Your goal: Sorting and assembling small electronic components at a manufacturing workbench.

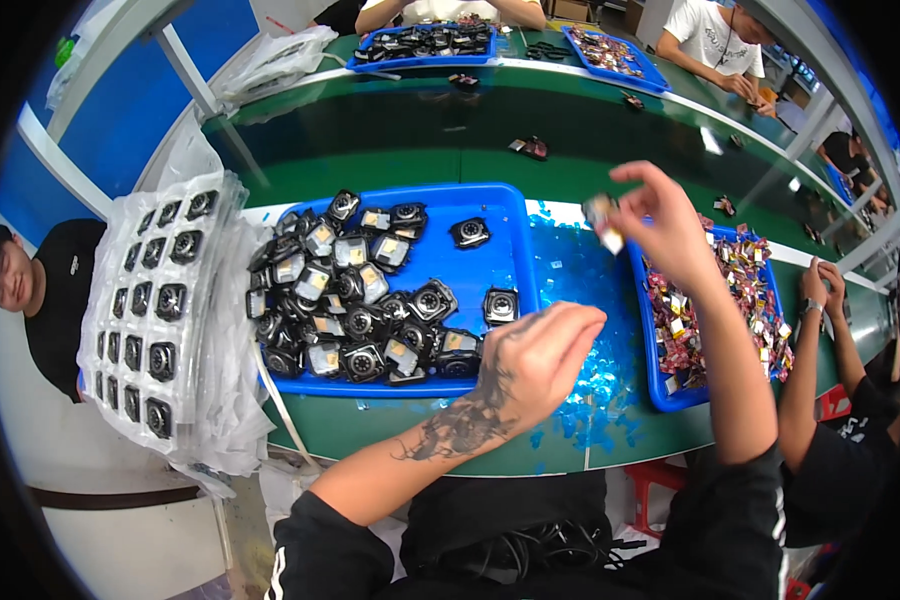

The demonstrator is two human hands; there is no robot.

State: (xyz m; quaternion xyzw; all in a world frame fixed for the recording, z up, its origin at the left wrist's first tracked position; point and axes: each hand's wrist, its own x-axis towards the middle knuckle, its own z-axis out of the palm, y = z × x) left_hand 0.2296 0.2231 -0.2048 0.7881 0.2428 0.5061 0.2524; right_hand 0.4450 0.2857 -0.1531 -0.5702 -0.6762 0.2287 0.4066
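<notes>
My right hand [667, 225] is raised over the inner edge of the right tray. Its thumb and fingers pinch a small part [602, 220] with a white tab, blurred at its edges. My left hand [545, 360] is closed, fingers pressed together, near the right edge of the left tray; whatever it may hold is hidden. That blue tray [515, 215] bears a heap of black watch cases [365, 320], with a single case [500, 305] just beyond my left hand. The blue tray [675, 400] on the right is full of small pink and gold parts [715, 300] with white tabs.
Shiny blue film scraps [580, 390] litter the green table between the trays. Stacked white plastic trays [195, 265] of watch cases stand at the left. A green conveyor belt [370, 140] carries scattered parts beyond. Co-workers sit across and at right; another person [50, 290] is at left.
</notes>
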